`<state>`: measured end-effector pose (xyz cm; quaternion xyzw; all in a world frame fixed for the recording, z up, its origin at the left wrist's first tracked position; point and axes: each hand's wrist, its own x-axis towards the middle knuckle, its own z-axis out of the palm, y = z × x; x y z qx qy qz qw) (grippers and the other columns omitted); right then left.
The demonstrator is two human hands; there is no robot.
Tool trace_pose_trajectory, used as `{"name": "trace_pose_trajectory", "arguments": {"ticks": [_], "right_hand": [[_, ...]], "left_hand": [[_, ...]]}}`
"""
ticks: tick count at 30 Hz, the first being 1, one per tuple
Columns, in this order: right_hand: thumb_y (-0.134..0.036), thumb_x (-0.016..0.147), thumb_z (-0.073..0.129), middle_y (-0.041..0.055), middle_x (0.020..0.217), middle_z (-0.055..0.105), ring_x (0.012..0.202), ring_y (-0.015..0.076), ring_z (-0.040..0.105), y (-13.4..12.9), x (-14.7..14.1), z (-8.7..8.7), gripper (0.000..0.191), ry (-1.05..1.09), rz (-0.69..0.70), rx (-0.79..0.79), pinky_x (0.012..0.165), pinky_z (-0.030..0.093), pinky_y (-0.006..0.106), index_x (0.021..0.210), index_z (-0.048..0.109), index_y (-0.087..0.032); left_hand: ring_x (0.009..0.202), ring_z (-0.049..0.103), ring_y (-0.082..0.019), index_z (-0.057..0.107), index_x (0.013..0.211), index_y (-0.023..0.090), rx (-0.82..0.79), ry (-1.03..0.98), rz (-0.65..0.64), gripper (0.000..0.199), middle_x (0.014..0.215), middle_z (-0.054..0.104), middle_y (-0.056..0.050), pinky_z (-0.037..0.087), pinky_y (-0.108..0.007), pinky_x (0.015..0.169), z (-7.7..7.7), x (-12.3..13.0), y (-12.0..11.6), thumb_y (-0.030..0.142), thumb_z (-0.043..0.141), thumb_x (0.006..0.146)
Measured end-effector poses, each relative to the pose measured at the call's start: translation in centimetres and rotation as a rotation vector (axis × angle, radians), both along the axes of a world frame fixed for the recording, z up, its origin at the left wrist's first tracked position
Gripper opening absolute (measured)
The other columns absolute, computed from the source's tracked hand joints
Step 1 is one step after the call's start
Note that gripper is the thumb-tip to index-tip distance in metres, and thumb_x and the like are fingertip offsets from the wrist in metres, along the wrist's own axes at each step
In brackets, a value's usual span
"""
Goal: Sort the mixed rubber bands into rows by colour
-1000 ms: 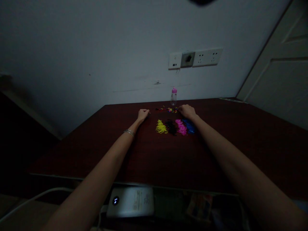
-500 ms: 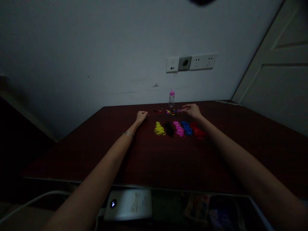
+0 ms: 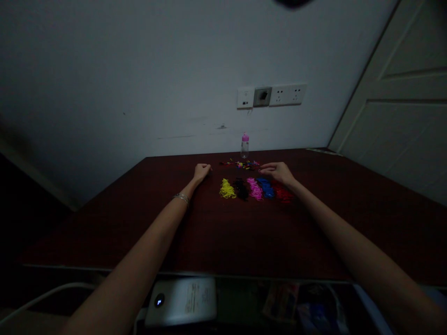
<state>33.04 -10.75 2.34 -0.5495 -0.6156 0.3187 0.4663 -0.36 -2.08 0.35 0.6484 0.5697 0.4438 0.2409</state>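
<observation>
On the dark red table, my left hand point(image 3: 202, 171) rests as a loose fist, left of the bands, with nothing visible in it. My right hand point(image 3: 278, 172) reaches in from the right, thumb and fingers drawn together. Its fingertips are beside a mixed heap of small coloured rubber bands point(image 3: 244, 164); anything between them is too small to make out. Nearer me lie sorted piles in a row: yellow bands point(image 3: 227, 189), black bands point(image 3: 240, 189), pink bands point(image 3: 254, 189), blue bands point(image 3: 266, 187) and red bands point(image 3: 283, 193), the last partly below my right wrist.
A clear bottle with a pink cap point(image 3: 245, 146) stands behind the heap, near the wall. Wall sockets point(image 3: 286, 95) are above it. Below the table's front edge, an open drawer holds a power bank point(image 3: 181, 302) with a white cable and some packets. A door point(image 3: 401, 102) is at right.
The whole view has shifted slightly. My right hand has drawn a little back from the mixed heap towards the sorted piles. My left hand stays resting on the table.
</observation>
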Motion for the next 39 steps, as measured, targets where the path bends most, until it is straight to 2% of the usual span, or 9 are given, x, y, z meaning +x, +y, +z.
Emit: {"name": "trace_pose_trajectory", "arguments": {"ticks": [8, 13, 17, 24, 29, 34, 39], "right_hand": [[-0.022, 0.065, 0.070, 0.0094, 0.083, 0.072, 0.080, 0.0208, 0.068, -0.4, 0.3, 0.0, 0.027, 0.019, 0.019, -0.008, 0.073, 0.055, 0.031, 0.090, 0.068, -0.012], [-0.025, 0.067, 0.069, 0.0053, 0.080, 0.073, 0.083, 0.0205, 0.067, -0.8, -1.2, 0.3, 0.028, -0.179, 0.138, 0.004, 0.075, 0.053, 0.030, 0.092, 0.069, -0.015], [-0.021, 0.069, 0.066, 0.0037, 0.080, 0.073, 0.081, 0.0189, 0.068, -1.3, -2.0, 0.4, 0.020, -0.337, 0.199, 0.033, 0.077, 0.052, 0.029, 0.087, 0.071, -0.016], [-0.018, 0.072, 0.062, 0.0052, 0.086, 0.073, 0.085, 0.0184, 0.067, -1.3, -2.1, 0.3, 0.019, -0.299, 0.259, 0.006, 0.081, 0.052, 0.029, 0.088, 0.070, -0.016], [-0.019, 0.075, 0.059, 0.0055, 0.094, 0.071, 0.091, 0.0185, 0.066, -0.6, -0.8, 0.1, 0.023, -0.295, 0.158, 0.049, 0.085, 0.050, 0.029, 0.095, 0.069, -0.016], [-0.024, 0.079, 0.056, 0.0071, 0.100, 0.070, 0.095, 0.0202, 0.064, -0.2, 1.3, -0.1, 0.026, -0.409, -0.050, 0.126, 0.087, 0.048, 0.032, 0.100, 0.068, -0.017], [-0.019, 0.079, 0.052, 0.0086, 0.104, 0.069, 0.096, 0.0193, 0.063, 0.1, 3.0, -1.0, 0.029, -0.473, -0.205, 0.170, 0.087, 0.047, 0.030, 0.103, 0.067, -0.014]], "left_hand": [[0.046, 0.040, -0.010, 0.063, 0.057, 0.014, -0.001, -0.005, -0.008, 0.023, 0.043, 0.045, 0.002, 0.029, -0.021, 0.049, 0.0, 0.0, -0.1, 0.029, 0.048, 0.067], [0.046, 0.040, -0.010, 0.063, 0.058, 0.014, -0.010, 0.000, 0.002, 0.024, 0.042, 0.045, 0.003, 0.029, -0.021, 0.049, 0.2, 0.1, -0.4, 0.029, 0.047, 0.068], [0.046, 0.040, -0.010, 0.063, 0.056, 0.015, -0.011, -0.002, 0.008, 0.023, 0.042, 0.044, 0.003, 0.030, -0.021, 0.049, 0.4, 0.2, -0.6, 0.029, 0.048, 0.066], [0.046, 0.041, -0.010, 0.062, 0.054, 0.015, -0.011, -0.001, 0.004, 0.023, 0.043, 0.046, 0.002, 0.030, -0.022, 0.049, 0.6, 0.2, -0.7, 0.028, 0.048, 0.067], [0.045, 0.041, -0.010, 0.064, 0.056, 0.015, -0.012, 0.040, 0.000, 0.024, 0.042, 0.046, 0.002, 0.030, -0.021, 0.049, 0.3, 0.1, -0.2, 0.026, 0.048, 0.069], [0.046, 0.044, -0.011, 0.066, 0.057, 0.014, -0.044, 0.119, 0.010, 0.022, 0.044, 0.050, 0.001, 0.033, -0.022, 0.051, 0.5, 0.4, 0.6, 0.024, 0.051, 0.071], [0.057, 0.053, -0.013, 0.069, 0.064, 0.012, -0.015, 0.214, 0.003, 0.018, 0.057, 0.062, -0.003, 0.038, -0.022, 0.057, 1.1, 0.8, 1.7, 0.024, 0.057, 0.070]]}}
